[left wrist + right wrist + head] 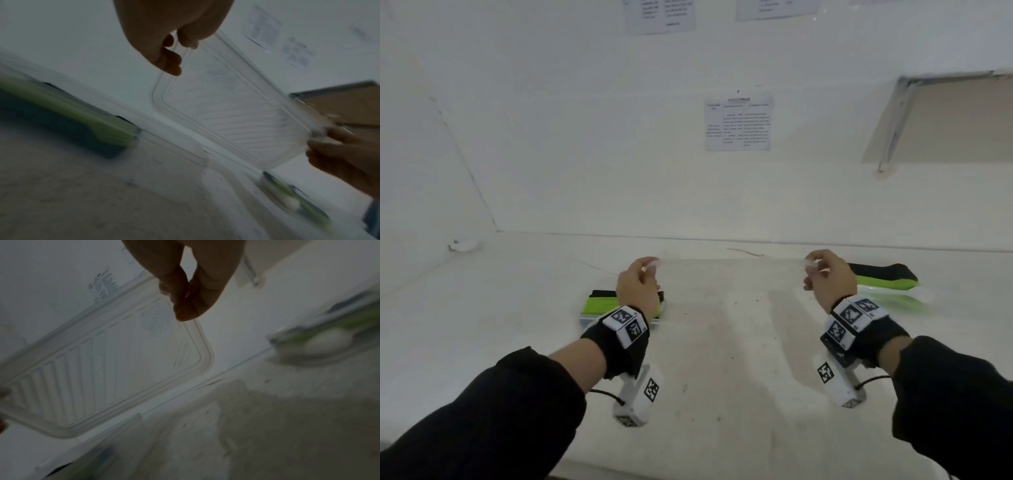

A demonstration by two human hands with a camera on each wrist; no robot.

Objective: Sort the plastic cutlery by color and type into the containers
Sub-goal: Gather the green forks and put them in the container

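Clear ribbed plastic is stretching between the two hands: a rectangular see-through container lid (pixel 236 116), with rounded corners and a raised rim, is being held up above the white table (pixel 722 359). The left hand (pixel 637 286) is pinching one short end of the lid between thumb and curled fingers (pixel 170 61), and the right hand (pixel 828 279) is pinching the opposite short end in the same way, its fingertips (pixel 185 308) closing on the rim near a corner. In the head view the lid is showing only as a faint, nearly edge-on smear between the hands, so its tilt is hard to judge there; the wrist views are showing its broad face.

Below and beyond the left hand, a clear container (pixel 592 320) is sitting on the table holding lime-green cutlery (pixel 601 305) with black cutlery (pixel 604 293) along its far side; the hand and wrist are covering part of it. To the right, just past the right hand, a second group is lying: black pieces (pixel 883 270) at the back, green pieces (pixel 887 283) in front of them, and a white spoon (pixel 327 340) nearest, apparently inside another clear container (pixel 308 358), though blur is making its walls hard to trace.

Both wrists are wearing black straps carrying white marker blocks (pixel 625 323). Printed paper sheets (pixel 738 125) are hanging on the white wall behind the table.
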